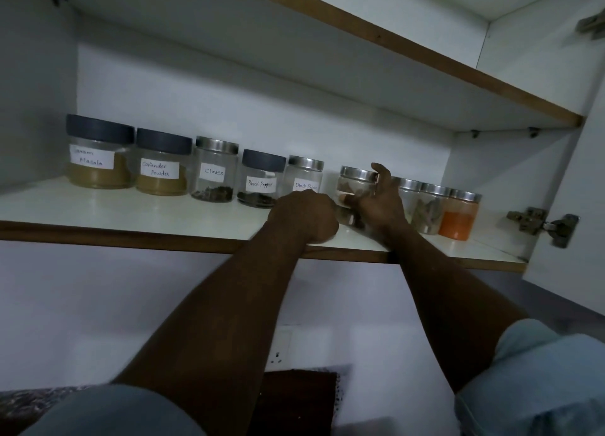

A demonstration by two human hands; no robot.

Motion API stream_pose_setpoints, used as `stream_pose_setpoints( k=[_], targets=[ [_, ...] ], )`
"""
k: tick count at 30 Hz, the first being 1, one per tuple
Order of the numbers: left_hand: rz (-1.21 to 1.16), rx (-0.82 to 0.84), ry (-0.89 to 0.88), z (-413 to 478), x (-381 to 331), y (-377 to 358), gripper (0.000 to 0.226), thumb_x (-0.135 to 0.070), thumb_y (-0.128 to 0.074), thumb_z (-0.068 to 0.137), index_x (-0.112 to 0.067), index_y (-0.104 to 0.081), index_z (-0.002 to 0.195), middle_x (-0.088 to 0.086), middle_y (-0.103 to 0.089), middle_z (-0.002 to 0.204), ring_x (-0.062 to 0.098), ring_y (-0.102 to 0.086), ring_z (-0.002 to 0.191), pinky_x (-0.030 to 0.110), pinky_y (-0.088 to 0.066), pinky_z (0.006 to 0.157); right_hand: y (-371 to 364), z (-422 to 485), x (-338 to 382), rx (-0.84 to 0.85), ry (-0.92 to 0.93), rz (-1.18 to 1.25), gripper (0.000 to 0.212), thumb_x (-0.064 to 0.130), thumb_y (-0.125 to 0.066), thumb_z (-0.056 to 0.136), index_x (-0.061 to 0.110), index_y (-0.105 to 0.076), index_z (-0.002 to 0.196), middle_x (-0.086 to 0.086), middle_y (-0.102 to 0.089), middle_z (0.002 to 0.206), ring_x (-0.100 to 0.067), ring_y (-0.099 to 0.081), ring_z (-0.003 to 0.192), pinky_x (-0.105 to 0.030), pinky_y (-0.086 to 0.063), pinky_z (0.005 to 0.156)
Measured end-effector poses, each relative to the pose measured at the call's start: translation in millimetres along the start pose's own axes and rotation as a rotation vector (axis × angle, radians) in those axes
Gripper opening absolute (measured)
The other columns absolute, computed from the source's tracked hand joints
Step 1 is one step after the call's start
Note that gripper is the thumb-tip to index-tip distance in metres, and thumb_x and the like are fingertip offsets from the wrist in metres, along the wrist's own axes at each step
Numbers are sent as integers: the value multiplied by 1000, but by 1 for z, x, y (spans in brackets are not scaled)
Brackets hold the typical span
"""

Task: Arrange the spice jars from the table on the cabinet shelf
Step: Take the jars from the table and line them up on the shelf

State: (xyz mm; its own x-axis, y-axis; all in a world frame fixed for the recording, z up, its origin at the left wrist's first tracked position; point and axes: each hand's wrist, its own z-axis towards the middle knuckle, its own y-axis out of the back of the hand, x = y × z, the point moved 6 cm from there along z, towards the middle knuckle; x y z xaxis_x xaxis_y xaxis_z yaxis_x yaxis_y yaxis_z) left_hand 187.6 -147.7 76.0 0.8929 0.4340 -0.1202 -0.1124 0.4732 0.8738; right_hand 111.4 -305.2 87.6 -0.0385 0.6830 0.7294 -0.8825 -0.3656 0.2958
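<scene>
A row of spice jars stands on the white cabinet shelf (131, 213): Masala (98, 154), Coriander Powder (162, 163), Cloves (214, 170), two Black Pepper jars (260, 180) (304, 177), then a steel-lidded jar of brown spice (355, 190). My right hand (379, 199) grips that brown-spice jar from its right side, fingers on the lid rim. My left hand (302, 216) is curled into a fist, resting on the shelf in front of the second Black Pepper jar and holding nothing that I can see. Further right stand two more steel-lidded jars (429, 209) and an orange powder jar (458, 216).
An upper shelf (425, 59) hangs low over the jars. The open cabinet door with its hinge (550, 226) is at the right. Below, a wall socket (278, 357) and a dark board (294, 399) show between my arms.
</scene>
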Motion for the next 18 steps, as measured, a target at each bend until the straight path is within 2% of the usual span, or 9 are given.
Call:
stream_pose_setpoints(
  k=[3, 5, 7, 10, 13, 15, 18],
  targets=[
    [12, 83, -9, 4, 0, -5, 54, -63, -45, 95, -40, -54, 143, 2, -56, 147, 29, -53, 132, 42, -43, 102, -5, 4, -5, 13, -104, 98, 76, 20, -83, 66, 43, -37, 122, -5, -67, 110, -19, -73, 81, -35, -60, 54],
    [16, 151, -5, 5, 0, -8, 65, -76, -41, 90, -46, -46, 148, 2, -50, 154, 29, -47, 138, 43, -39, 107, -5, 6, -7, 18, -125, 104, 72, 24, -78, 66, 38, -37, 123, -4, -68, 100, -18, -73, 74, -32, -59, 53],
    [36, 196, 21, 7, 1, -12, 76, -86, -37, 84, -47, -41, 150, 4, -46, 157, 30, -45, 141, 44, -38, 108, -6, 7, -8, 46, -108, 68, 75, 31, -78, 68, 32, -34, 129, -2, -68, 101, -19, -71, 82, -40, -63, 66],
    [57, 228, 57, 10, 3, -15, 86, -91, -33, 81, -43, -41, 152, 6, -45, 158, 30, -45, 141, 45, -38, 109, -6, 8, -6, 69, -1, -125, 92, 43, -87, 69, 20, -36, 142, -4, -63, 117, -16, -65, 93, -33, -56, 77],
    [86, 243, 61, 10, 1, -16, 83, -88, -30, 85, -43, -38, 154, 6, -43, 159, 31, -42, 143, 45, -36, 111, -5, 10, -10, 83, -7, -201, 94, 42, -89, 69, 16, -40, 145, -13, -52, 131, -29, -60, 111, -38, -54, 93],
    [112, 254, 84, 11, 1, -15, 81, -88, -28, 86, -43, -39, 153, 6, -42, 160, 31, -40, 145, 46, -35, 112, -6, 11, -12, 128, -48, -161, 89, 36, -88, 71, 15, -41, 145, -15, -54, 132, -32, -62, 114, -45, -56, 97],
    [128, 280, 125, 10, -1, -15, 86, -89, -28, 85, -38, -44, 152, 6, -43, 159, 31, -39, 145, 48, -34, 112, -6, 18, -10, 182, -89, -140, 83, 29, -86, 75, 15, -41, 143, -12, -62, 127, -31, -65, 111, -47, -58, 93]
  ],
)
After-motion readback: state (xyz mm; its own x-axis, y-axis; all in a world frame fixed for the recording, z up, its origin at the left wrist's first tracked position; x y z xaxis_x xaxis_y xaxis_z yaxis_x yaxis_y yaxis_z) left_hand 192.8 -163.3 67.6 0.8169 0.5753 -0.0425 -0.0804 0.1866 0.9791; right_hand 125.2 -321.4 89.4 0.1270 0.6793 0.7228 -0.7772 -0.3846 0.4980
